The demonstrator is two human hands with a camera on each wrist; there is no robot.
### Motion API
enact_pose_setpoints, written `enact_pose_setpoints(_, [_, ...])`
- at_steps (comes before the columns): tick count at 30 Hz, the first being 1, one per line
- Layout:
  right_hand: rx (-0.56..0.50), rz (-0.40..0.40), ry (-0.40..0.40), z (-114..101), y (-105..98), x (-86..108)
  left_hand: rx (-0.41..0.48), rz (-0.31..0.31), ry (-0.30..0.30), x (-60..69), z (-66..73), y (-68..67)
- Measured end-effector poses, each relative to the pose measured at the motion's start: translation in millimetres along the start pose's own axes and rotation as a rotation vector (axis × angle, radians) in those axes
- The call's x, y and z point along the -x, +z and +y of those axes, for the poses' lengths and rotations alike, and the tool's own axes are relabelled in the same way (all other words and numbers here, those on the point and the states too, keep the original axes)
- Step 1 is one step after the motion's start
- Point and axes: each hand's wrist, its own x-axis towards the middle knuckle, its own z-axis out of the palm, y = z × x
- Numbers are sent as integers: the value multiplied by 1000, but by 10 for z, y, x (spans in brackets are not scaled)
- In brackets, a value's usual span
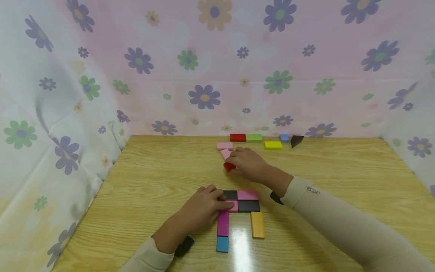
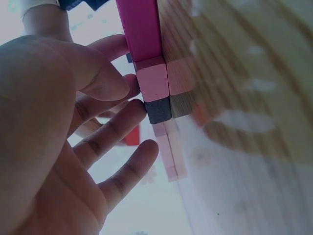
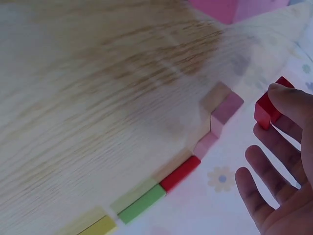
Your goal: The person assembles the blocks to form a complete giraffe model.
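My right hand (image 1: pixel 249 164) pinches a red block (image 3: pixel 266 110) between thumb and finger, with its other fingers spread. Just beyond that hand lies a pink block (image 1: pixel 225 153). My left hand (image 1: pixel 200 209) rests against the left side of a group of blocks, one digit lying over a light pink block (image 1: pixel 234 206). The group also has a black block (image 1: pixel 231 195), a darker pink block (image 1: pixel 248 195) and a second black block (image 1: pixel 249 206). Below them stand a magenta block (image 1: pixel 222 223), a blue block (image 1: pixel 222 244) and an orange block (image 1: pixel 257 225).
At the back of the wooden table (image 1: pixel 153 170) lie another pink block (image 1: pixel 224 146), a red block (image 1: pixel 238 138), a green block (image 1: pixel 253 138), a yellow block (image 1: pixel 273 145), a small blue block (image 1: pixel 284 138) and a dark wedge (image 1: pixel 297 141). Flowered cloth (image 1: pixel 231 68) surrounds the table.
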Motion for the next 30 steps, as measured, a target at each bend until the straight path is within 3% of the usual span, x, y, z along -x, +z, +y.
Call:
enact_pose_setpoints(11, [-31, 176, 25, -31, -212, 525, -1, -4, -10, -5, -6, 42])
enact_pose_setpoints(18, [-27, 271, -32, -148, -277, 797, -9, 21, 0, 1, -12, 52])
enact_pose_setpoints(30, [-43, 269, -44, -436, -231, 1250, 4, 15, -7, -3, -1, 32])
